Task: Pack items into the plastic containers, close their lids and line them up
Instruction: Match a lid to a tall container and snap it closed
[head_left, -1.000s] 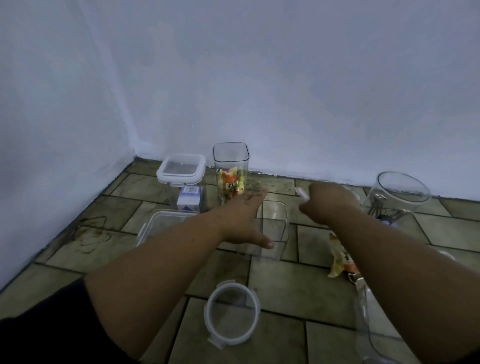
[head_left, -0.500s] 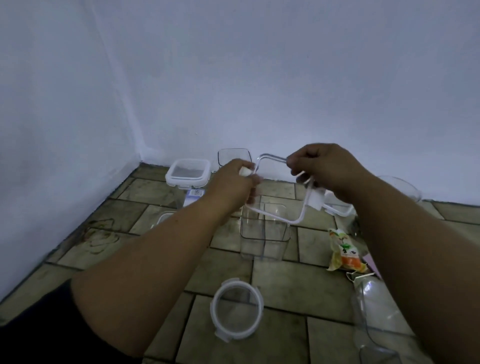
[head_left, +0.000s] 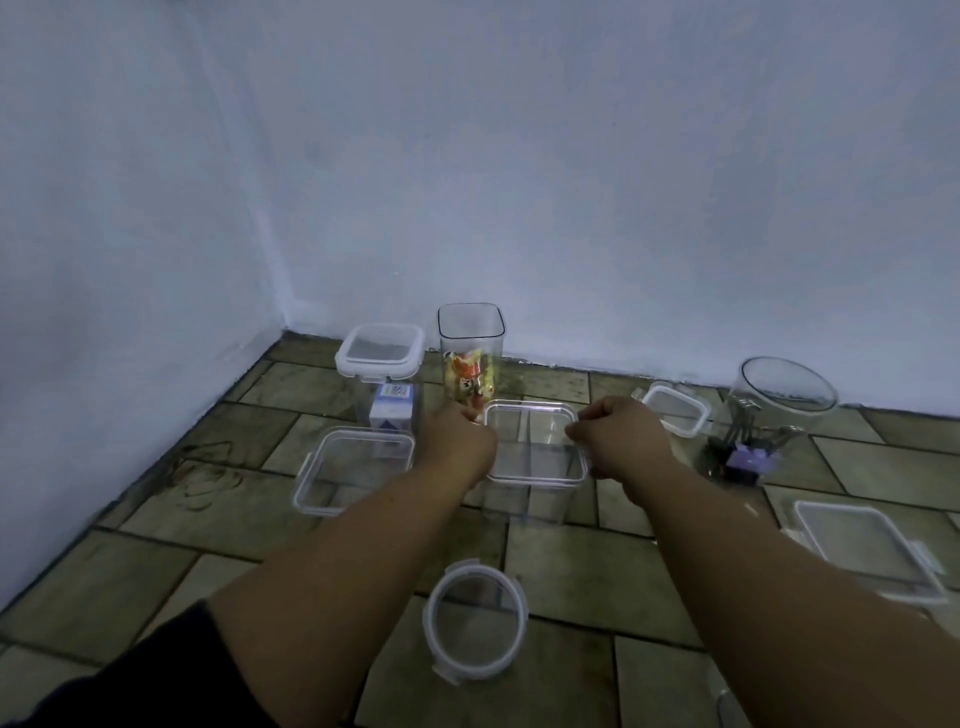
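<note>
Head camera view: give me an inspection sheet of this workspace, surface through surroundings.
Surface: tiled floor, stained, scribble marks at left.
Job's things: square lid lying on the middle container, which looks empty; tall container open, snack packets inside; lidded container holding a blue box; round tub open, binder clips at its base.
Clutter: loose round lid, shallow tray, small lid and large lid on the floor.
Hands: left hand and right hand each grip an edge of the square lid.
Cables: nothing seen.
Surroundings: white walls meeting in a corner.
</note>
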